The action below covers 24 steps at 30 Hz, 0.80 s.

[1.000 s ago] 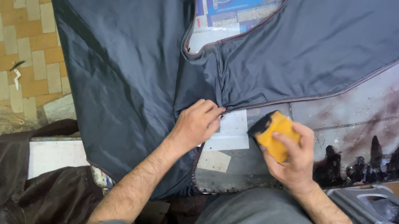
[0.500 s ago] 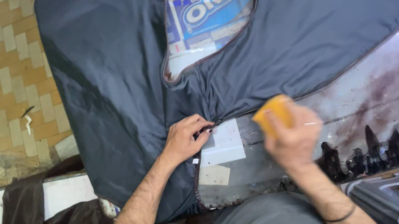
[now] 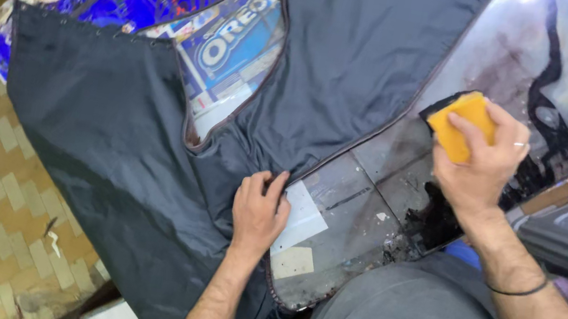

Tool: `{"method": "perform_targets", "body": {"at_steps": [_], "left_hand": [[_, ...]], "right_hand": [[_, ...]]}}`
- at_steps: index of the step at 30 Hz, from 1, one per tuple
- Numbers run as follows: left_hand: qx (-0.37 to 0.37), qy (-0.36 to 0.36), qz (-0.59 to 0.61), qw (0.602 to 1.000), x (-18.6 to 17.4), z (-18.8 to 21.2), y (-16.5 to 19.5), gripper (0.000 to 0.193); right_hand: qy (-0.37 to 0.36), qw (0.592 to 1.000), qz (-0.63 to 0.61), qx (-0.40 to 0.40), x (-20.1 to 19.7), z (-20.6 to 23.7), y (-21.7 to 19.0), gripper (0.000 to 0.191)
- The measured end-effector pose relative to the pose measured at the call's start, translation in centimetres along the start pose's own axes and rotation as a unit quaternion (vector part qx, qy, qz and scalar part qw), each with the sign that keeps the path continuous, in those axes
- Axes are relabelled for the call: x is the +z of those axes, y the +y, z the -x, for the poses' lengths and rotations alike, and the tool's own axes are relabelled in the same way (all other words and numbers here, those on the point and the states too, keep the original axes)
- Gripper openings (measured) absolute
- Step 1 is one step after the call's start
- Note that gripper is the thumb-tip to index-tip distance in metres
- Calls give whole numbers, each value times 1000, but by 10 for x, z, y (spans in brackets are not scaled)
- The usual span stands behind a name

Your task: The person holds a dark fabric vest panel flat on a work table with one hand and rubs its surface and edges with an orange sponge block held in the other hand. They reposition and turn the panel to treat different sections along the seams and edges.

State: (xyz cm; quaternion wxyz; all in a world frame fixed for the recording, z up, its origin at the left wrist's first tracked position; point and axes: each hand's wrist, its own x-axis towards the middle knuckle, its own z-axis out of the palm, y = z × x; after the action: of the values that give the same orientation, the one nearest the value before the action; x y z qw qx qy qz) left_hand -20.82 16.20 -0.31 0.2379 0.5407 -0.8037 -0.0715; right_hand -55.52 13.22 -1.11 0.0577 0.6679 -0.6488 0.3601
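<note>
The right hand (image 3: 481, 167) has its grip closed around a yellow sponge block (image 3: 465, 124) with a black underside. It holds the block over the bare, stained part of the table (image 3: 370, 198), near the table's right edge. The left hand (image 3: 259, 213) lies flat with fingers spread, pressing down the dark grey cloth (image 3: 121, 154) close to the table's near edge. It holds nothing. The cloth's hem runs slanted, from the left hand up toward the far edge. The sponge block is to the right of that hem and apart from it. A white paper piece (image 3: 303, 217) lies just beside the left hand.
</note>
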Motion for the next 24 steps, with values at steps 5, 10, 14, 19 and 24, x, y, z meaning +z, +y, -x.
{"method": "perform_targets", "body": {"at_steps": [5,10,14,19,24], "left_hand": [[104,-28,-2,994,20,-56,12,63],[119,-58,114,985,52,-96,25,74],[69,-50,202,976,76,-113,23,76],[6,-53,272,961,92,-111,15,80],[-3,-52,257,965,89,-108,18,79]], "right_hand": [[-10,997,-75,34,-12,26,9,42],[-12,993,-117,5,-2,30,-2,46],[17,994,-109,-11,7,13,-23,49],[-14,991,-89,-97,14,-16,-38,43],[46,997,-26,52,10,-30,-13,33]]}}
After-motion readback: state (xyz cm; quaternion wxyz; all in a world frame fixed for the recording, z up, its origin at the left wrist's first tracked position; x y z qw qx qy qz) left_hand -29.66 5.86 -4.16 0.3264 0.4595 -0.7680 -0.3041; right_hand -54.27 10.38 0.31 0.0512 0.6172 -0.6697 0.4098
